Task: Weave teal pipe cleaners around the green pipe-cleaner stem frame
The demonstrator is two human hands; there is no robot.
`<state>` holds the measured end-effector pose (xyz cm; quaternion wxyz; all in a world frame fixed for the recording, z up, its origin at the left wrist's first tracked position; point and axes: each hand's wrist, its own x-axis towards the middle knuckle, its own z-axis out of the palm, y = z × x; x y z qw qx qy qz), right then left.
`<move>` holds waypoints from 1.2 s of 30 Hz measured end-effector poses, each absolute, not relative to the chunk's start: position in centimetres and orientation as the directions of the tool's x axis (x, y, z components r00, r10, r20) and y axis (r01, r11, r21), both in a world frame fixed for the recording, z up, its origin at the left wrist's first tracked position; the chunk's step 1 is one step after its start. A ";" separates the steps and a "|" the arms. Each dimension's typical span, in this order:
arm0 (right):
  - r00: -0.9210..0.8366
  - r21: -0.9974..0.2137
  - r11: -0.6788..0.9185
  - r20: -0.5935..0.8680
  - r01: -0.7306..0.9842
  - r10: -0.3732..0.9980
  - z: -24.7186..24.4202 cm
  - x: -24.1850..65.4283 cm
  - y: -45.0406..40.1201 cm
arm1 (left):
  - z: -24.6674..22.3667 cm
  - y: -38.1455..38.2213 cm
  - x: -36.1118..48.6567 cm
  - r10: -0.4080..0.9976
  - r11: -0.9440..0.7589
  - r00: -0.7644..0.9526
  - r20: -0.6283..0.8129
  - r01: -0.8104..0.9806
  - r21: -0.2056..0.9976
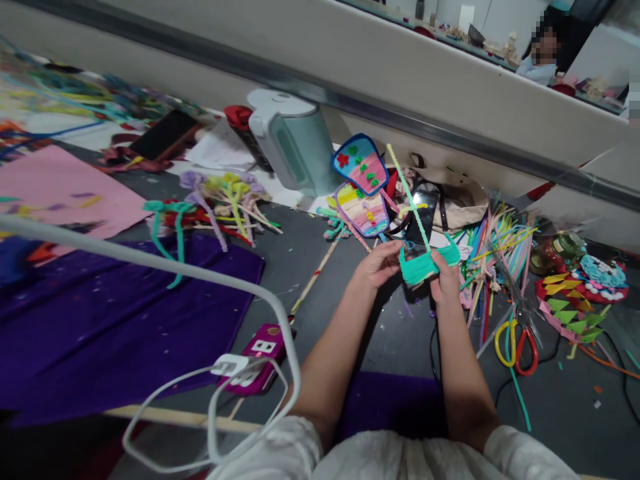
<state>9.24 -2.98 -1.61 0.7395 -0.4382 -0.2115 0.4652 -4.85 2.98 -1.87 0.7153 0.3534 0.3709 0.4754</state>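
Both my hands hold up a teal piece that looks made of fuzzy pipe cleaners [419, 268], wide and flat with raised corners. My left hand [381, 264] pinches its left end. Its right part is gripped by my right hand [444, 273], thumb on the near face. From behind its top edge a pale yellow-green pipe cleaner [400, 171] slants up, with a short yellow crosspiece; whether the two are joined I cannot tell. Just beyond my left hand are two decorated fan-shaped pieces [361, 165], one striped and one blue-edged.
Loose pipe cleaners [495, 247] and red-and-yellow-handled scissors [517, 343] lie to the right. A kettle [307, 150] stands at the back beside a cloth bag [465, 200]. A magenta power strip [260, 353], a white cable [240, 283] and purple cloth [125, 320] are at left.
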 end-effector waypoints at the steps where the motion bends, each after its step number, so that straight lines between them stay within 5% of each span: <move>1: 0.487 -0.831 0.195 -0.102 -0.520 0.867 -1.7 9.2 -2.9 | -1.9 2.9 -4.6 0.918 0.374 0.308 -0.249 -0.467 0.801; 7: 0.568 -0.823 0.234 -0.126 -0.517 0.813 -2.1 9.2 -2.7 | -1.6 2.5 -3.3 0.879 0.476 0.325 -0.349 -0.557 0.680; 14: 0.609 -0.847 0.249 -0.107 -0.470 0.786 -2.9 9.4 -2.6 | -2.1 2.1 -2.9 0.988 0.153 0.082 -0.132 -0.354 0.923; 24: 0.616 -0.873 0.255 -0.064 -0.416 0.785 -2.7 9.0 -2.9 | -2.4 2.3 -3.2 0.998 0.070 0.028 -0.065 -0.242 0.968; 36: 0.602 -0.796 0.263 -0.153 -0.545 0.784 -2.4 8.6 -2.8 | -2.8 2.2 -2.7 0.956 0.292 0.176 -0.234 -0.512 0.808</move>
